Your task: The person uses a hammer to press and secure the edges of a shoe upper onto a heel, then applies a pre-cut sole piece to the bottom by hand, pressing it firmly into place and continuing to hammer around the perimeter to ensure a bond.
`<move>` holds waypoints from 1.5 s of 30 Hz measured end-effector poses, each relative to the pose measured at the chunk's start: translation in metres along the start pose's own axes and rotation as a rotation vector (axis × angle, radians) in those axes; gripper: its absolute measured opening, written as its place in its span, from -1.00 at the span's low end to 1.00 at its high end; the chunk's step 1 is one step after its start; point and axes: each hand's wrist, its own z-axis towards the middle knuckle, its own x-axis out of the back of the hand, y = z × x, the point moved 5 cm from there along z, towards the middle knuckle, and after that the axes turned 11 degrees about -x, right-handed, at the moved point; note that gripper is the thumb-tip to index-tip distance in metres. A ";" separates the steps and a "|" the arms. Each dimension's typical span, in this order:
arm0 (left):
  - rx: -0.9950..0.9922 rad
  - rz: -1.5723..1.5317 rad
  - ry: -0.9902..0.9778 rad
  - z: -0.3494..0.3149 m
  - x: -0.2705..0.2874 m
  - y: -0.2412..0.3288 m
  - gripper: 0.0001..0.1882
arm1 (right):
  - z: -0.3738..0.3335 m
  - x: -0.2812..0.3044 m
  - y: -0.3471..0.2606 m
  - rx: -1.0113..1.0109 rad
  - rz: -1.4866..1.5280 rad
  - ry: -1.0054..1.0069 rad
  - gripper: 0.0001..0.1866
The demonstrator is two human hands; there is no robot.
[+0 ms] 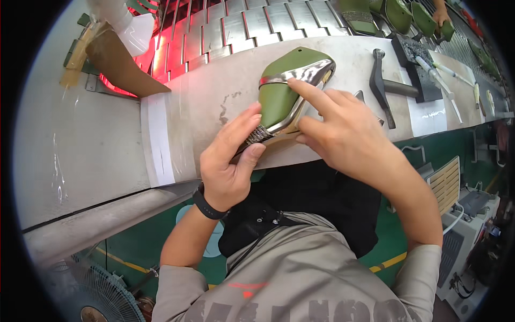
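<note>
A green shoe last (277, 105) with a shiny silver shoe upper strap (308, 73) round it lies tilted over the bench. Its lower left end carries a woven dark-and-silver band (258, 135). My left hand (229, 158) grips that end, fingers along the far side and thumb on the near side. Over the other side, my right hand (343, 126) has its index finger stretched out, the tip touching the silver strap. The other right fingers are partly curled by the shoe's near edge, and nothing shows held in them.
A hammer (394, 87) rests to the right by a dark block (421, 67) with thin brush-like tools (442, 80). Beyond the bench (214, 96) runs a slatted metal conveyor (236, 29), lit red at left. More green lasts (397, 16) and another person's hand (442, 16) are far right.
</note>
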 end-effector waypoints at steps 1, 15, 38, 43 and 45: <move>-0.040 0.062 -0.099 0.008 -0.003 0.001 -0.56 | 0.002 -0.003 0.006 -0.006 0.005 -0.005 -0.79; -0.054 0.377 -0.146 0.037 -0.021 0.021 -0.70 | 0.007 -0.013 0.014 0.069 -0.014 -0.007 -0.85; 0.087 -0.431 -0.317 0.132 -0.067 -0.073 -0.64 | -0.007 0.049 0.031 -0.381 0.410 0.291 -0.27; -0.060 -0.450 -0.176 0.104 -0.040 -0.058 -0.69 | 0.019 0.026 -0.008 -0.160 0.426 0.291 -0.37; -0.118 -0.457 -0.166 0.103 -0.038 -0.064 -0.65 | 0.023 0.022 -0.015 -0.143 0.443 0.323 -0.45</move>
